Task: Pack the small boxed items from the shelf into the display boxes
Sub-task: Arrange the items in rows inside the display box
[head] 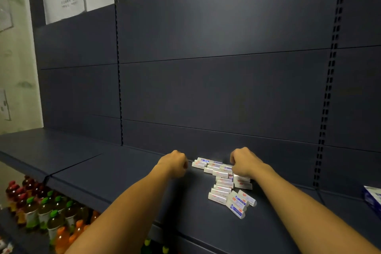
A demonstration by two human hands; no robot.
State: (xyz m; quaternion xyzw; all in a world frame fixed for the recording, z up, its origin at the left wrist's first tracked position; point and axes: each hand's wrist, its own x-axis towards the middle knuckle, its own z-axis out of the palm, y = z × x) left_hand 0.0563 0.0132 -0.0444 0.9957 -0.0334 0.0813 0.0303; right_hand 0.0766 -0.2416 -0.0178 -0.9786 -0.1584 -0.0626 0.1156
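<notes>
Several small white boxes (221, 183) with red and blue print lie in a loose pile on the dark blue shelf (127, 173), near its back panel. My left hand (175, 163) hovers at the pile's left end with its fingers curled, and nothing shows in its grasp. My right hand (244, 163) rests on the right part of the pile, its fingers curled down among the boxes; whether it grips one is hidden. A blue and white display box (373, 198) shows only partly at the right edge of the shelf.
Behind the shelf rises a dark back panel (206, 88) with slotted uprights. Below the shelf at lower left stand several drink bottles (45, 208) with green, red and orange caps. A pale wall with notices is at the far left.
</notes>
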